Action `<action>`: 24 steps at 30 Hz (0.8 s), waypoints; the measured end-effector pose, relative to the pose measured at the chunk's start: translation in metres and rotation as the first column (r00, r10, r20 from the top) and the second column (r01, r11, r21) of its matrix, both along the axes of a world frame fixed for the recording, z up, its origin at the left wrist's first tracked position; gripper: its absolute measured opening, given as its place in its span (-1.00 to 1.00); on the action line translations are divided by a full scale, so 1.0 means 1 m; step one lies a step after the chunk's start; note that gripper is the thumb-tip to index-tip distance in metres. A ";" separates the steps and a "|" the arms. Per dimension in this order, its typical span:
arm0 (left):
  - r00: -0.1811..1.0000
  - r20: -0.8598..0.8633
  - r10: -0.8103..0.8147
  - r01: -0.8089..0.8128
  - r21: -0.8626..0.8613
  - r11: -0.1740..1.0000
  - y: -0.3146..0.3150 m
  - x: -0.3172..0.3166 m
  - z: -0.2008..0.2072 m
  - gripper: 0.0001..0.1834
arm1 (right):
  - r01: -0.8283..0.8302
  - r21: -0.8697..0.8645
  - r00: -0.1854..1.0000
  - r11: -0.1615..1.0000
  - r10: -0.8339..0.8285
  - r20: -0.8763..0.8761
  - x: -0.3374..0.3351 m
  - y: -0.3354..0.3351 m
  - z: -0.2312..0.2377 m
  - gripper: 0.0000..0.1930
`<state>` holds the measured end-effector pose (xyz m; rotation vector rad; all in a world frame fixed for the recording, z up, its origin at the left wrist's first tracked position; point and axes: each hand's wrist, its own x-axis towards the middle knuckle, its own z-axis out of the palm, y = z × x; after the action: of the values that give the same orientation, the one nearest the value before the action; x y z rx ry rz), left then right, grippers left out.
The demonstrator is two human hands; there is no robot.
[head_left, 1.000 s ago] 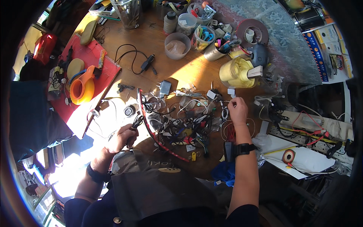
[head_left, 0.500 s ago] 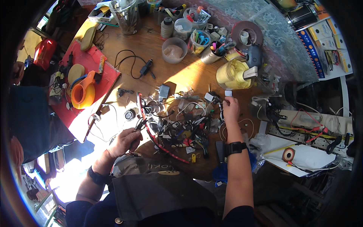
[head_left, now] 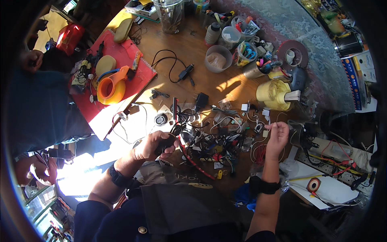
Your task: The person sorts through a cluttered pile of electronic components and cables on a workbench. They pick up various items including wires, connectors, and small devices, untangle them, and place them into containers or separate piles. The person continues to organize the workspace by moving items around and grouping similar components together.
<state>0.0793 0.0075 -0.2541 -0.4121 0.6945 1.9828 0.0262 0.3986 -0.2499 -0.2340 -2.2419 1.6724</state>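
The left hand [head_left: 155,144] is closed round a black tool [head_left: 174,130], seemingly pliers. From there, a tangle of wires [head_left: 217,141] crowds the table at three o'clock. Beyond it the right hand [head_left: 277,136] pinches a thin wire [head_left: 264,121], fingertips together. Bare wooden tabletop [head_left: 193,52] lies open at twelve o'clock, between the red mat [head_left: 139,66] and a plastic tub [head_left: 218,59].

Fingers [head_left: 271,128] pinch something — perhaps wire.
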 end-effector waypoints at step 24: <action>0.749 -0.449 -0.487 0.243 -0.497 0.833 0.048 0.033 0.062 -0.75 | -0.304 0.504 0.938 0.808 0.347 0.008 0.113 -0.168 0.046 -0.85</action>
<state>0.1124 0.0552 -0.1924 0.0987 1.4696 1.5478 0.1396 0.2302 -0.2041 0.3651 -2.6619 1.1362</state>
